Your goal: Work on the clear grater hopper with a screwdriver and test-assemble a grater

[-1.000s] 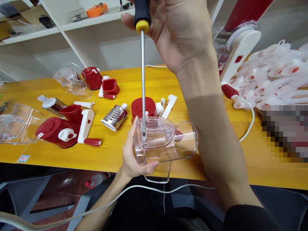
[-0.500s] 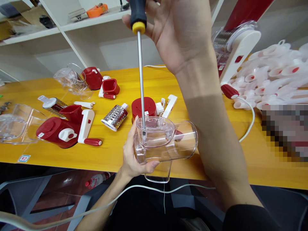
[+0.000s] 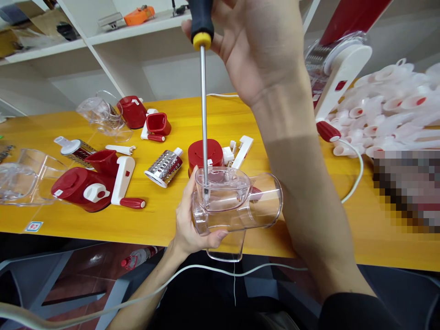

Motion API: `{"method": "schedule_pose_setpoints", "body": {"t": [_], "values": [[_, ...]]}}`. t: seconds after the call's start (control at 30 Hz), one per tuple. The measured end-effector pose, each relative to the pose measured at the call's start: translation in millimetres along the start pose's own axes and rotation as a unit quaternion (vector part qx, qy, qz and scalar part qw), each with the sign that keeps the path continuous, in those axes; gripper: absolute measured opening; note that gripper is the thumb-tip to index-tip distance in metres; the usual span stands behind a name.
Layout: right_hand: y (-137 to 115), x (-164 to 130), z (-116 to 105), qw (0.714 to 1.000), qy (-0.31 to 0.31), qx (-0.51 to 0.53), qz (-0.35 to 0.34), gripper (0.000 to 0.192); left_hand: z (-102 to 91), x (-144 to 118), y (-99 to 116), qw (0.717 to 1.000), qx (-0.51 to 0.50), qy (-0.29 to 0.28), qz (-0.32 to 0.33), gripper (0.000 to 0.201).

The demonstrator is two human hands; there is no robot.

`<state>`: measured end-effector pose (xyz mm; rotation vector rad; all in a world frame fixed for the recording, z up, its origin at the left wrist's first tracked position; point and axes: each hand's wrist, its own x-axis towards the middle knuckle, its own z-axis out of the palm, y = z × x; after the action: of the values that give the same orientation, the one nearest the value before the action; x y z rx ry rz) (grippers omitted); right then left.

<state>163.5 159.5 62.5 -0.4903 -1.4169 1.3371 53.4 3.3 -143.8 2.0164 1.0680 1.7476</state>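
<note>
My left hand [image 3: 187,224] grips a clear plastic grater housing [image 3: 237,201] from the left side, holding it just in front of the yellow table [image 3: 213,114]. My right hand [image 3: 261,46] is raised at the top of the view, closed around the black and yellow handle of a long screwdriver [image 3: 203,105]. The steel shaft runs straight down into the housing's open hopper, with its tip low inside near the left wall.
Grater parts lie on the table: a red base with white crank [image 3: 85,189], a steel drum [image 3: 164,167], a red block [image 3: 202,153], clear housings [image 3: 20,176] at left. White plastic parts [image 3: 388,110] are piled at right beside an assembled grater [image 3: 338,68]. White shelves [image 3: 103,36] stand behind.
The screwdriver handle has swayed slightly left and back to the right at the top, while its tip stays inside the housing. My left hand has not moved.
</note>
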Motion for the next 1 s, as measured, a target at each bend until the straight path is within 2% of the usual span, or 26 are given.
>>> {"method": "schedule_pose_setpoints", "body": {"t": [0.13,0.27,0.5,0.57,0.8,0.9,1.0], "values": [[-3.3,-1.0,-0.2,0.999,-0.043,0.016,0.01,0.053,-0.3,-1.1,-1.2,1.0,-0.003,-0.002,-0.01,0.107],[-3.5,-0.1,-1.4,0.998,-0.063,0.014,0.015,0.055,0.4,0.3,-1.1,1.0,-0.013,0.002,0.0,0.106],[-1.5,-0.1,0.2,1.0,-0.016,0.012,0.008,0.053,1.8,4.1,1.3,1.0,-0.027,0.004,0.012,0.105],[-1.8,-0.3,0.1,0.999,-0.021,0.023,0.011,0.055,1.9,4.6,2.0,0.999,-0.033,0.004,0.012,0.104],[-0.8,0.0,-2.5,0.994,-0.102,0.03,-0.007,0.066,7.5,14.3,12.0,0.996,-0.083,0.001,0.015,0.101],[-1.2,-0.4,0.1,0.998,-0.062,0.019,-0.003,0.064,8.4,15.5,13.4,0.995,-0.099,-0.01,0.018,0.099],[-1.8,0.1,2.1,1.0,-0.02,0.015,-0.002,0.06,5.5,9.9,8.4,0.998,-0.067,0.004,0.012,0.102]]}}
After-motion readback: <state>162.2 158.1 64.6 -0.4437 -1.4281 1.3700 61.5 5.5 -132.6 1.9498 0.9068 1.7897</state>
